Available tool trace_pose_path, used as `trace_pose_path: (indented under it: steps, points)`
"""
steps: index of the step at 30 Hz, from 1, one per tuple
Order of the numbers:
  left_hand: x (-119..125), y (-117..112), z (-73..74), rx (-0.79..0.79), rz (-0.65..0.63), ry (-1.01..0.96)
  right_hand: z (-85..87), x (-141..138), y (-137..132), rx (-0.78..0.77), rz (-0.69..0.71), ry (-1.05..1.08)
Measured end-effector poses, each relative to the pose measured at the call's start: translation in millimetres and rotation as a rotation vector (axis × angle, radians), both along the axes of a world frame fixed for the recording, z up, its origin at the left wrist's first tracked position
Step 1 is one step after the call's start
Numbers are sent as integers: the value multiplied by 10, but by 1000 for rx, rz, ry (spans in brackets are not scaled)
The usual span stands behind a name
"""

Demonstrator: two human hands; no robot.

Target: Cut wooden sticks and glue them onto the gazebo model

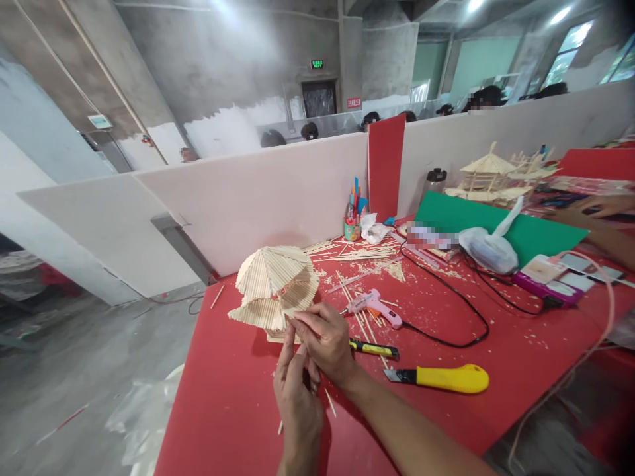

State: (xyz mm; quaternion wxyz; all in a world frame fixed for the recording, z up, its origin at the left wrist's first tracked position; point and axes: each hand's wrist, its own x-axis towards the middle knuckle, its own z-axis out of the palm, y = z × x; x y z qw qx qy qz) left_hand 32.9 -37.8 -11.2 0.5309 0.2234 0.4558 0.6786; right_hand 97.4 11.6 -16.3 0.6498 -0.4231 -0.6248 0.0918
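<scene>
A model pavilion (270, 271) built of thin pale wooden sticks, with a two-tiered roof, stands upright on the red tabletop (218, 396). At its front right lower edge, my right hand (328, 340) has thumb and fingertips pinched together against the lower roof. Just below, my left hand (297, 387) is closed, its fingertips raised close to the right thumb. Whatever small piece lies between the fingertips is hidden. Behind my right hand lies a black-and-yellow knife (374, 349), partly covered by it. A pink glue gun (374, 307) rests beyond, its nozzle toward the pavilion.
A yellow utility knife (451, 378) lies right of my forearm, blade out. Loose sticks (364, 253) and shavings cover the back. A pen cup (352, 229) stands by the white partition (258, 205). Farther right are a cable, a green sheet (496, 221), a purple box (548, 289) and another person's arm (602, 231).
</scene>
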Motion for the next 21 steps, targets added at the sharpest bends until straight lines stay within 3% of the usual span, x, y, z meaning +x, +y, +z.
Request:
trace_pose_path:
  steps: [21]
  points:
    - [6, 10, -11, 3, 17, -21, -6, -9, 11, 22, -19, -11]
